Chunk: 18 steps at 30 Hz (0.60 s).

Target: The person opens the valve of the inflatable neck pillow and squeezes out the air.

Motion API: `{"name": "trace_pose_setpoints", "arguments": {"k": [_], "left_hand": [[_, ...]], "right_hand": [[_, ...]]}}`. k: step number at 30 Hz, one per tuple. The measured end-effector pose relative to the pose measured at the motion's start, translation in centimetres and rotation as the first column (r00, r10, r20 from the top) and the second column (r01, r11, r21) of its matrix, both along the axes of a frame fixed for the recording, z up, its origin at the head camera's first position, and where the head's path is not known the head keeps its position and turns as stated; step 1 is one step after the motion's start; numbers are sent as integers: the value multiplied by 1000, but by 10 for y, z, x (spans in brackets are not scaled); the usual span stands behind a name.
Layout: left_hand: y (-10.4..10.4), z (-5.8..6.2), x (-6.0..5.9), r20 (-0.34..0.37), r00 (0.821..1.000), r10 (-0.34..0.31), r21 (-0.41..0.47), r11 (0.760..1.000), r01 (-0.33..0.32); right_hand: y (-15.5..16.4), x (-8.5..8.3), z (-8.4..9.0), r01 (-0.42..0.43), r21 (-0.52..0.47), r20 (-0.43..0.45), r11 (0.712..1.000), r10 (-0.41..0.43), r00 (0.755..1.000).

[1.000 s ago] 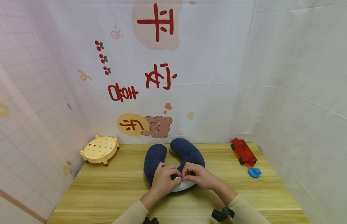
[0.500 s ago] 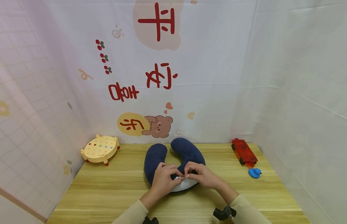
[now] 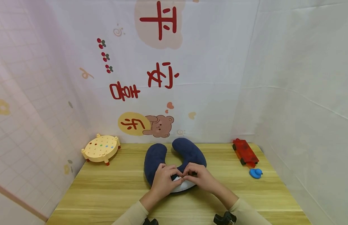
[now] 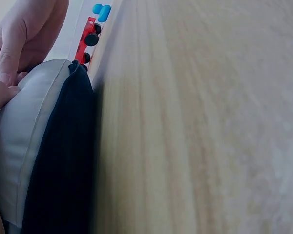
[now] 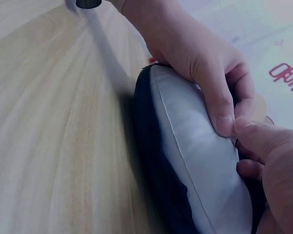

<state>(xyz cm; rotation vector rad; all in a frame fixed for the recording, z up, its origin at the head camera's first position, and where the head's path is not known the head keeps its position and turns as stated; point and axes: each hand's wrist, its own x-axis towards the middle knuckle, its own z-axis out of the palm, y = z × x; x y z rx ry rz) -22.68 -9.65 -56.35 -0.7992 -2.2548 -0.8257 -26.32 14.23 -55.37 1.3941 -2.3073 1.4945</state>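
— Beige sleeves come in at the bottom of the head view, and both hands meet just below frame centre. What does each one hold?

— Left hand (image 3: 162,182) has its fingers curled onto the near curve of the navy U-shaped neck pillow (image 3: 188,153), thumb and fingertips pinching at the pale grey inner cushion (image 3: 183,186) that shows through the cover. Right hand (image 3: 200,177) pinches the same spot from the other side; the fingertips of the two hands touch. In the right wrist view the thumb and a finger of each hand press on that grey cushion (image 5: 200,161), with the dark cover (image 5: 151,161) wrapped beneath it.

— And where does the pillow lie?

— Flat on the wooden table (image 3: 106,193), at centre frame, its two arms pointing away toward the backdrop.

— What sits farther off?

— At left, near the table's far corner, a cream toy stool with coloured dots (image 3: 101,149). At right, a blue rubber duck (image 3: 255,173), and just behind it a red toy car (image 3: 245,152), well apart from the pillow. Behind everything hangs a white cloth backdrop (image 3: 213,78) with red characters and a cartoon bear (image 3: 159,126).
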Motion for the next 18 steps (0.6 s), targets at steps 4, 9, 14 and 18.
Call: {"name": "trace_pose_setpoints", "arguments": {"k": [4, 9, 14, 18], "left_hand": [[-1, 1, -1, 23, 1000, -8, -25, 1000, 9], [-4, 5, -2, 75, 996, -39, -75, 996, 45], [-12, 11, -1, 104, 993, -53, -189, 979, 73], [-20, 16, -1, 107, 992, -63, -323, 942, 94]], "right_hand": [[1, 0, 0, 27, -25, -13, 999, -27, 1000], [4, 2, -4, 78, -15, -162, 997, -80, 984], [3, 1, -6, 131, 11, -288, 991, -122, 950], [2, -1, -6, 139, 20, -289, 990, -127, 949]]}}
